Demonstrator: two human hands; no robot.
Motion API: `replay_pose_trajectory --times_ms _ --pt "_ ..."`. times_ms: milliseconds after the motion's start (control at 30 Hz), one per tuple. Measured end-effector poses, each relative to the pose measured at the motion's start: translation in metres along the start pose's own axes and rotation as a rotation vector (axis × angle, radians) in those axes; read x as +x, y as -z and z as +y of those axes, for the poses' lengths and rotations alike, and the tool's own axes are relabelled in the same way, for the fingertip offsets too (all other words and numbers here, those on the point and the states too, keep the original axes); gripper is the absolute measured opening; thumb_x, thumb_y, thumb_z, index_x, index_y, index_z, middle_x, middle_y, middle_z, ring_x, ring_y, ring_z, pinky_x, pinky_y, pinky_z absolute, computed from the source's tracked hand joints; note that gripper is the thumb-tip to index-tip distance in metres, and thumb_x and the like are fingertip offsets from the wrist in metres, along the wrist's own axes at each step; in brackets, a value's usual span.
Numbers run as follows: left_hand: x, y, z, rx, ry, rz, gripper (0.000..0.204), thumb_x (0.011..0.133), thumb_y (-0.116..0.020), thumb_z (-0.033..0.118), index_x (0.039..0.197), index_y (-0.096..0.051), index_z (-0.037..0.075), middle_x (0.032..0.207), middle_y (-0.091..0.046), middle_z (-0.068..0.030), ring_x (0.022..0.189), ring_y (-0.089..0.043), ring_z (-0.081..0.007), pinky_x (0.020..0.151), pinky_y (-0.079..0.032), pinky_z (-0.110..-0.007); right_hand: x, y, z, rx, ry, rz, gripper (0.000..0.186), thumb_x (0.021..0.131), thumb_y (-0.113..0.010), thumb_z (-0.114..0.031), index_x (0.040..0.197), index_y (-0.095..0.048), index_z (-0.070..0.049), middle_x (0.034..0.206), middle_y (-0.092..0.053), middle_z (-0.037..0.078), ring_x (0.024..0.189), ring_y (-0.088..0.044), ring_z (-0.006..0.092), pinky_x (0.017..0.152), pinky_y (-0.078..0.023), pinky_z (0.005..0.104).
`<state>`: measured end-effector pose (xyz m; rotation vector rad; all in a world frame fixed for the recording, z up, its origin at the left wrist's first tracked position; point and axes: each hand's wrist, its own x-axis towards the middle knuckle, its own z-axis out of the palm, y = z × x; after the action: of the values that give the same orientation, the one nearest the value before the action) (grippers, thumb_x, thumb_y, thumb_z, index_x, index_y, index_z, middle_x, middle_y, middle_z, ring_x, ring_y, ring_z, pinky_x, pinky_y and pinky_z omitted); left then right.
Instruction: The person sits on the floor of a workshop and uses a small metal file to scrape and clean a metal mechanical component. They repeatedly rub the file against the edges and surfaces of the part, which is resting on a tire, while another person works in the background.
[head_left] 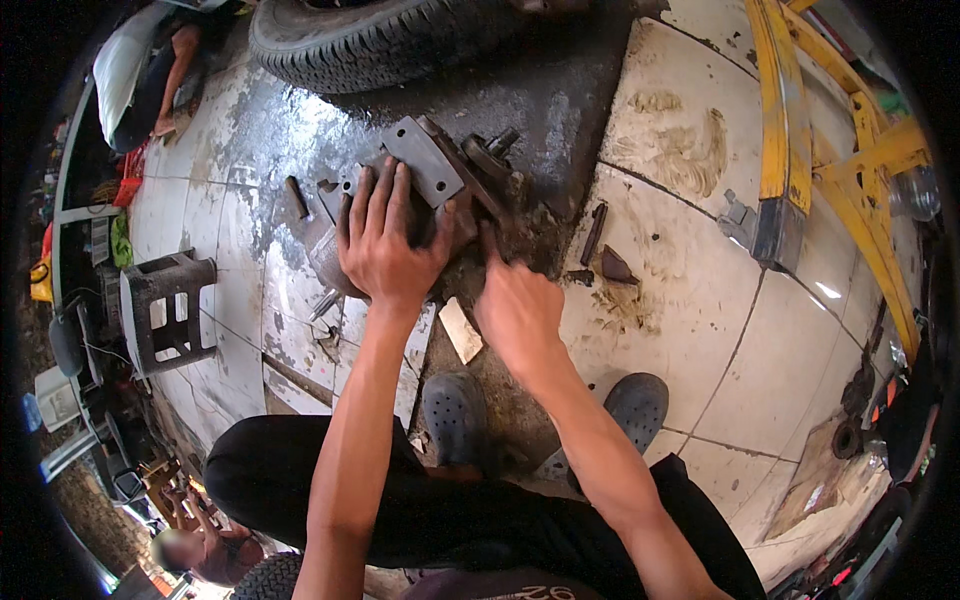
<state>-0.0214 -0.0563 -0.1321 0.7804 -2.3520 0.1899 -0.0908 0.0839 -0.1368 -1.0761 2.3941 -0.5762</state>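
Note:
A heavy, dirty metal part (pixel 432 160) with a flat grey plate and bolt holes lies on the dark, greasy floor in front of me. My left hand (pixel 388 250) rests on it palm down. Its blackened fingers are stretched out flat and the thumb is spread to the plate's near edge. My right hand (pixel 518 305) is at the part's near right side, the index finger extended to touch it. The other right fingers curl under the palm, where I cannot see what they hold, if anything. Beside the part, a thick bolt-like piece (pixel 490 150) sticks out.
A tyre (pixel 370 50) lies beyond the part. A yellow metal stand (pixel 785 130) is at right, a plastic stool (pixel 170 310) at left. A pale block (pixel 460 330) and metal scraps (pixel 618 266) lie nearby. Other people (pixel 195 550) are at the left edge.

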Motion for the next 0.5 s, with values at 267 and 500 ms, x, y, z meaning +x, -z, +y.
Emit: replay_pose_trajectory --times_ms 267,500 --pt "-0.006 -0.001 -0.001 0.007 0.012 -0.001 0.053 0.084 -0.075 0.041 0.126 -0.069 0.009 0.132 -0.067 -0.0055 0.127 -0.059 -0.0284 0.108 -0.042 -0.044 -0.007 0.005 0.002 -0.023 -0.011 -0.092 0.074 0.078 -0.061 -0.008 0.15 -0.046 -0.007 0.076 -0.07 0.023 0.071 -0.071 0.0399 0.062 -0.057 0.0502" --pt "-0.001 -0.002 -0.002 -0.013 0.016 -0.005 0.052 0.084 -0.074 0.041 0.125 -0.069 0.009 0.131 -0.067 -0.006 0.128 -0.058 -0.0286 0.109 -0.041 -0.044 -0.005 -0.003 0.001 -0.033 0.002 -0.05 0.075 0.078 -0.06 -0.009 0.151 -0.045 -0.006 0.076 -0.069 0.025 0.069 -0.071 0.0393 0.062 -0.057 0.0509"
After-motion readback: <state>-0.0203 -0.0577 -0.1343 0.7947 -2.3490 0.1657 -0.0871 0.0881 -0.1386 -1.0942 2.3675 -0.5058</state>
